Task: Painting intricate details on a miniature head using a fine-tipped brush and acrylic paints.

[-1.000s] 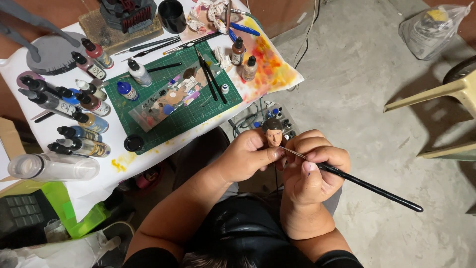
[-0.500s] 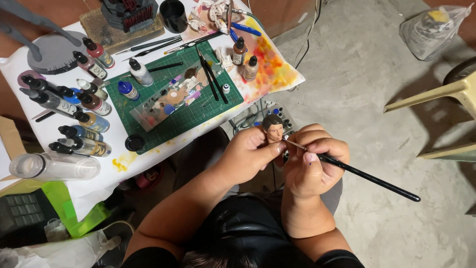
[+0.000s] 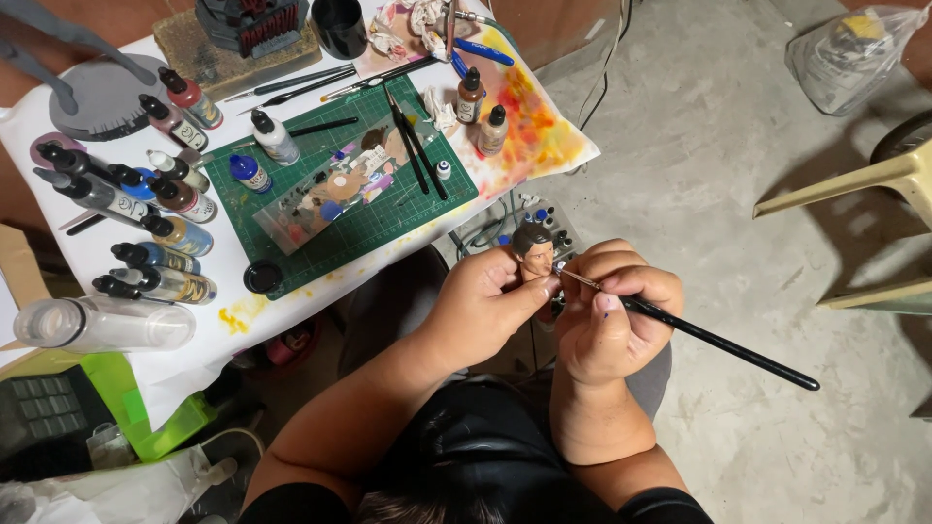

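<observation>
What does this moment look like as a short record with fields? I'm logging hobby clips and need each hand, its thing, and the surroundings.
left hand: left hand holds a small figure head upright between thumb and fingers
right hand: right hand grips a thin black brush, tip at the figure head's face
hands: pressed close together, below the table edge
table: white table with a green cutting mat, paint bottles at its left, spare brushes on the mat
floor: grey concrete floor, a plastic bag upper right
</observation>
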